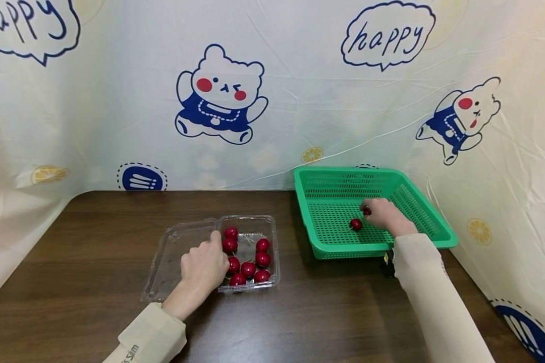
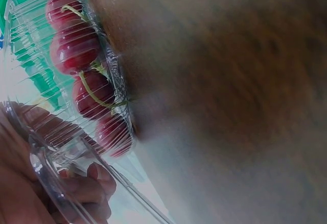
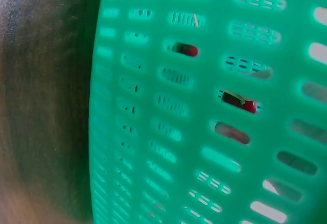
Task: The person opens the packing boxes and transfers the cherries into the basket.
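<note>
A clear plastic clamshell box point(image 1: 276, 252) lies with its lid point(image 1: 161, 262) folded out to the left. Several dark red cherries point(image 1: 248, 270) are inside it; in the left wrist view, cherries point(image 2: 75, 46) with green stems show through its wall. My left hand point(image 1: 205, 263) grips the box's left edge on the hinge side. Inside the green basket point(image 1: 320, 248), my right hand point(image 1: 383, 214) pinches a cherry point(image 1: 367, 210) low over the mesh floor. Another cherry point(image 1: 356, 224) rests just beside it. Basket wall point(image 3: 204, 75) hides most of this hand in the right wrist view.
The box and basket stand apart on a dark brown wooden table point(image 1: 300, 322). A patterned curtain point(image 1: 290, 116) rises behind the table and along its sides. The basket's raised rim surrounds the right hand's work.
</note>
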A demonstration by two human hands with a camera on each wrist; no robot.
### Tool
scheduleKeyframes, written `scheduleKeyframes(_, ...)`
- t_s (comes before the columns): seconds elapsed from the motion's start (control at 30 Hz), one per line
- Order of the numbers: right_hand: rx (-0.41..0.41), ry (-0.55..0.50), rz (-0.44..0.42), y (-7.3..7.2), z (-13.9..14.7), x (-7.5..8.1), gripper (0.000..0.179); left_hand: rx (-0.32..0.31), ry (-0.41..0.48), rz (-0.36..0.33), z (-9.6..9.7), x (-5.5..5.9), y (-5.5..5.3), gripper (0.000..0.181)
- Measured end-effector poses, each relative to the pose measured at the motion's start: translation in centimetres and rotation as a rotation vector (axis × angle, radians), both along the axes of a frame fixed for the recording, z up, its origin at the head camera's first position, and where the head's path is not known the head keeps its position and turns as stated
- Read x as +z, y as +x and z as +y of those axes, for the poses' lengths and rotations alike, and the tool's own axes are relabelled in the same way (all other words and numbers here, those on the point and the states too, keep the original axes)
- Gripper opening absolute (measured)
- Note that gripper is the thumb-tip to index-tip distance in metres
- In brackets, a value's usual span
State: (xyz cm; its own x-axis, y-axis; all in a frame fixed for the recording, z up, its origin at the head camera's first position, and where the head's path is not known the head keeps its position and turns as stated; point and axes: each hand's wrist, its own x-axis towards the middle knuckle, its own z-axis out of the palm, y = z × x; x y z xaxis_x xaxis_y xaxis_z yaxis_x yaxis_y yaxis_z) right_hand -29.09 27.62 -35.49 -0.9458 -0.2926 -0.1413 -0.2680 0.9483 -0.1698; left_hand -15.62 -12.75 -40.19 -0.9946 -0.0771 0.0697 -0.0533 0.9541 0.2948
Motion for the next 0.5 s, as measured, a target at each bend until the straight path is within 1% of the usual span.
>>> scheduleKeyframes(0.13, -0.004, 0.002, -0.018, 0.08, 0.04, -0.20, 0.033, 0.001, 0.003, 0.001, -0.02, -0.06, -0.06, 0.016)
scheduleKeyframes(0.33, 0.013, 0.030, -0.015, 0.00, 0.15, -0.47, 0.033, -0.001, -0.002, 0.009, 0.02, -0.11, -0.11, 0.018)
scheduleKeyframes(0.5, 0.000, 0.026, -0.039, -0.14, 0.10, -0.47, 0.035, 0.001, -0.006, 0.005, 0.02, -0.13, -0.10, 0.017)
